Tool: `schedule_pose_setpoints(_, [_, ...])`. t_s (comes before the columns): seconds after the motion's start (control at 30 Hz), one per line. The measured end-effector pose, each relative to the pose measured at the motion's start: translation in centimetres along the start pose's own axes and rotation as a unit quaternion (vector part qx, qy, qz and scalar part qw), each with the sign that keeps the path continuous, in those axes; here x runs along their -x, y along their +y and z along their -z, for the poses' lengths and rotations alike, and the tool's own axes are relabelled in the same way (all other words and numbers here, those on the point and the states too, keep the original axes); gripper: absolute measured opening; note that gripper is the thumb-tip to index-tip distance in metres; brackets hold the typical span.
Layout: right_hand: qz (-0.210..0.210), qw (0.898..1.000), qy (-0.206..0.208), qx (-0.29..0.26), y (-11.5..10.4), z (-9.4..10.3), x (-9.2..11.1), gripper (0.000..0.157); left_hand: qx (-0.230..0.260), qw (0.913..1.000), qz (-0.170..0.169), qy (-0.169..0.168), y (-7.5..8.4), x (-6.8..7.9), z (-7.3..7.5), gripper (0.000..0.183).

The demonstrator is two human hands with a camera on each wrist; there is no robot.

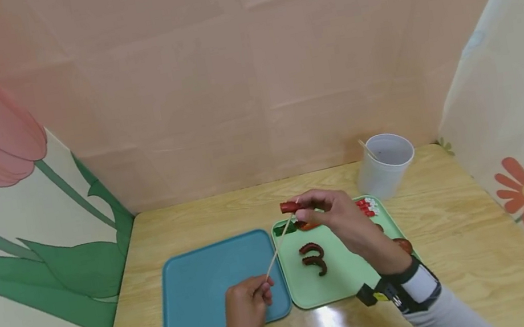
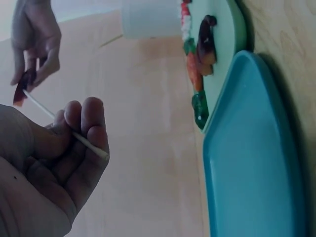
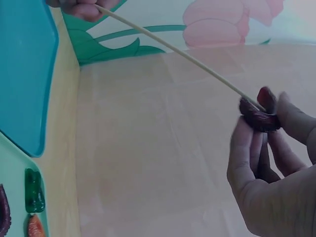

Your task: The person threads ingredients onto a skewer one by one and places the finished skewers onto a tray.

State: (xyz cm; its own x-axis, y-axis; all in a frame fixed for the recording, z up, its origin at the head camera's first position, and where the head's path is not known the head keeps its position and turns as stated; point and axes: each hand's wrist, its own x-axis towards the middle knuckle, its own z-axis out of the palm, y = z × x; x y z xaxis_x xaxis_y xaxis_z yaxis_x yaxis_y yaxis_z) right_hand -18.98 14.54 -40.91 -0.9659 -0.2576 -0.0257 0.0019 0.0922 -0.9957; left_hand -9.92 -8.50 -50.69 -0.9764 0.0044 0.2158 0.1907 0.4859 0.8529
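Note:
My left hand (image 1: 246, 305) pinches the lower part of a thin wooden skewer (image 1: 278, 246) between thumb and fingers. The skewer slants up to the right, toward my right hand (image 1: 341, 219). There, thumb and fingertips grip a dark red curled piece (image 3: 261, 118), like a toy octopus tentacle, at the skewer's far end. In the right wrist view the skewer's tip meets the inside of the curl. Both hands are raised above the trays. Two similar curled tentacles (image 1: 315, 261) lie on the light green tray (image 1: 334, 284) below.
A blue tray (image 1: 201, 295) lies left of the green one. Along the green tray's far side are a green piece (image 3: 34, 190), an orange carrot-like piece (image 2: 193, 71) and red-and-white pieces (image 1: 367, 206). Behind stands a white bucket (image 1: 381, 175) holding a stick.

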Motion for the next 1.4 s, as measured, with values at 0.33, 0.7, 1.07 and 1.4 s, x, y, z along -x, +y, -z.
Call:
schedule_pose_setpoints(0.33, [-0.013,1.000,0.014,0.023,-0.4,-0.5,0.1,0.030,-0.018,0.9998,-0.011,-0.001,0.4,0.2,-0.2,0.025])
schedule_pose_setpoints(0.7, [-0.049,0.997,-0.058,0.025,2.3,-3.9,0.7,0.026,-0.013,0.9990,-0.036,0.025,1.2,-0.5,0.2,0.026])
schedule_pose_setpoints(1.07, [-0.011,0.995,-0.070,0.075,3.3,-4.9,1.1,0.022,-0.010,0.9998,0.000,0.016,0.7,-0.4,0.8,0.027])
schedule_pose_setpoints(1.4, [0.013,0.990,-0.119,0.072,4.9,-6.5,0.9,0.017,-0.031,0.9990,-0.032,0.011,1.1,-1.0,0.9,0.023])
